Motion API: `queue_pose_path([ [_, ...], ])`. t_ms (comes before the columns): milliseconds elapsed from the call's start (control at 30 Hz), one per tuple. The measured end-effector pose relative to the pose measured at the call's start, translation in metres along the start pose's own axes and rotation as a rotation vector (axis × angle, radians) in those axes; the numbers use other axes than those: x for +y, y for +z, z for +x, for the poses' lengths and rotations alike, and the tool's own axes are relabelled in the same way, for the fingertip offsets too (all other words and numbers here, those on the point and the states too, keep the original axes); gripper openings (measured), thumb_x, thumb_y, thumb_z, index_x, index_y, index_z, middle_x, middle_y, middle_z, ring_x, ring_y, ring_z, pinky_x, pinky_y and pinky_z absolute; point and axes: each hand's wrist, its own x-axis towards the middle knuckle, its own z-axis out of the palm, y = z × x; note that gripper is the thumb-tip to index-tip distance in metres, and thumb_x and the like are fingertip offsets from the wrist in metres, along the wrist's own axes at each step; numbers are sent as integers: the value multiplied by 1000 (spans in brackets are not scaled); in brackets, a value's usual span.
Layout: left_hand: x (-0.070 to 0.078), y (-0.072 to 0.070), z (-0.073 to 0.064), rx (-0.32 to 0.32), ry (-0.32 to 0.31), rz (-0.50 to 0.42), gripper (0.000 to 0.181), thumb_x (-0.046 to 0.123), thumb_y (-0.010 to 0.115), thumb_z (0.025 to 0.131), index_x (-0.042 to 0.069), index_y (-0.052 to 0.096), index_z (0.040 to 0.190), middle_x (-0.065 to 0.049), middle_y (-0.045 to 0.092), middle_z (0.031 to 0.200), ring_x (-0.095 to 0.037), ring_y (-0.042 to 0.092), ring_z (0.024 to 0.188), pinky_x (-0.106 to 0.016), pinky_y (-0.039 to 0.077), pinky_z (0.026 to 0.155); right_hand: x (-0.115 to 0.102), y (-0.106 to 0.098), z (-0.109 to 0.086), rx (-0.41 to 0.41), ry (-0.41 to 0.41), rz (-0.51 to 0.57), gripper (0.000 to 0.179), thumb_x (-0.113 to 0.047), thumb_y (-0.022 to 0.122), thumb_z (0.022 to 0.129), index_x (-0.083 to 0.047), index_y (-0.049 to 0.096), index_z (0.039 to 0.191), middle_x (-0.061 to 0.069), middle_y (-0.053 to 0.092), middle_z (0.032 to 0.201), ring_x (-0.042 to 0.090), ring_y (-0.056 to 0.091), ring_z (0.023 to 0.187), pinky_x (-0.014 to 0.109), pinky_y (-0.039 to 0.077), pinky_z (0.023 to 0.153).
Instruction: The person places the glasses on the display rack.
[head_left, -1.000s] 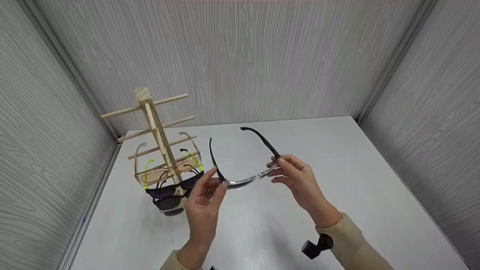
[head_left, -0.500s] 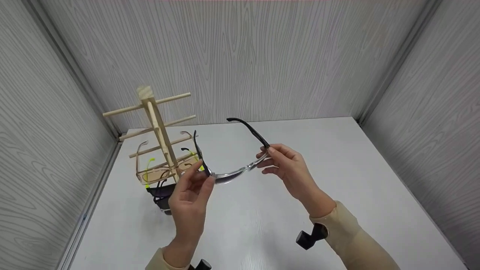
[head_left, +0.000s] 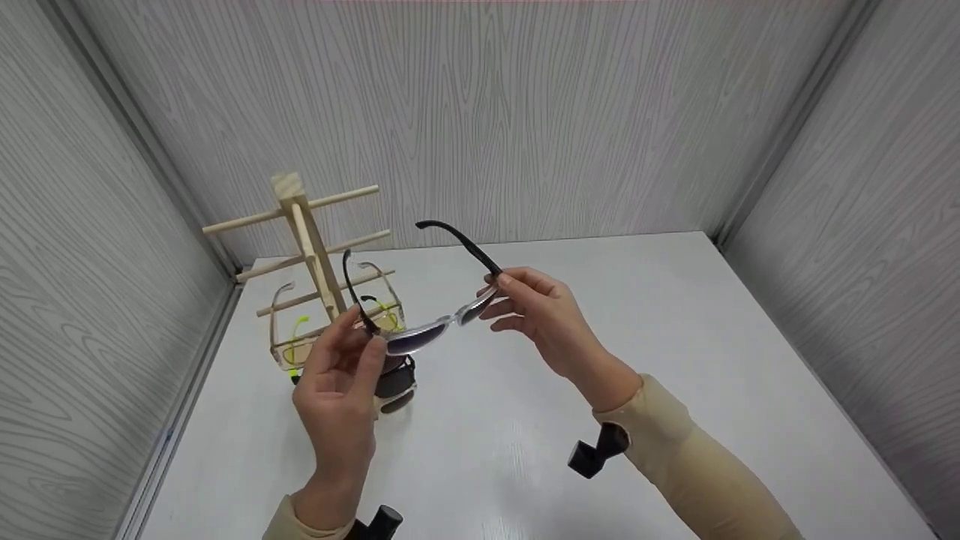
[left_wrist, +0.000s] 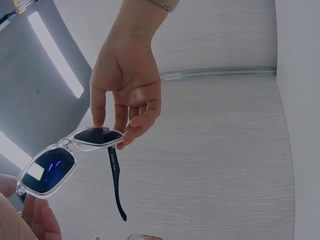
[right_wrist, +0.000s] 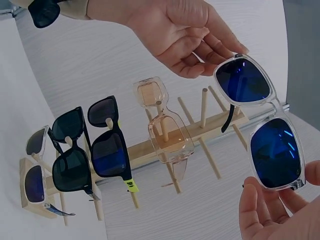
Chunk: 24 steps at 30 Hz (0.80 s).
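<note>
A pair of sunglasses (head_left: pixel 420 339) with a clear frame, dark blue lenses and black temples is held up between both hands, temples unfolded and pointing away from me. My left hand (head_left: pixel 337 394) pinches the left hinge corner between thumb and fingers. At the other hinge, my right hand (head_left: pixel 547 322) grips the frame with thumb and index finger, the remaining fingers loosely bent. The right wrist view shows both lenses (right_wrist: pixel 275 152) face on. Behind the left hand stands a wooden display rack (head_left: pixel 319 259), partly hidden by that hand and the sunglasses in the head view.
On the rack's lower pegs hang amber clear-framed glasses (right_wrist: pixel 170 132), black sunglasses with yellow temples (right_wrist: pixel 107 145), dark sunglasses (right_wrist: pixel 72 170) and a clear-framed pair (right_wrist: pixel 35 182). Its upper pegs (head_left: pixel 345 196) are bare. Grey wood-grain walls (head_left: pixel 480 127) enclose the white table (head_left: pixel 637 300).
Both hands have carried the sunglasses left and farther from me, so the left temple now overlaps the rack in the head view. The grip at both hinges looks unchanged.
</note>
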Motion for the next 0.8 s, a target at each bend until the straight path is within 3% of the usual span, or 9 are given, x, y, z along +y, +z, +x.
queue_pose_path([
  [267,6,-10,6,75,49,-36,35,-10,60,85,-9,55,119,-19,55,92,-23,54,82,-22,49,71,-2,20,12,-6,29,-7,13,-15,57,93,-5,63,99,11,65,94,22,65,81,32,53,69],
  [500,9,-19,13,115,72,-12,33,-8,60,85,-8,56,118,-18,55,90,-21,55,80,-23,50,72,-1,34,21,-9,34,-30,15,-14,56,93,-2,61,100,11,66,91,22,66,79,31,52,68],
  [800,15,-33,30,162,42,-32,30,-5,62,86,-8,59,115,-17,56,85,-21,55,73,-23,49,64,2,53,33,8,58,-24,18,-14,56,93,1,60,102,10,65,89,22,66,76,30,53,69],
])
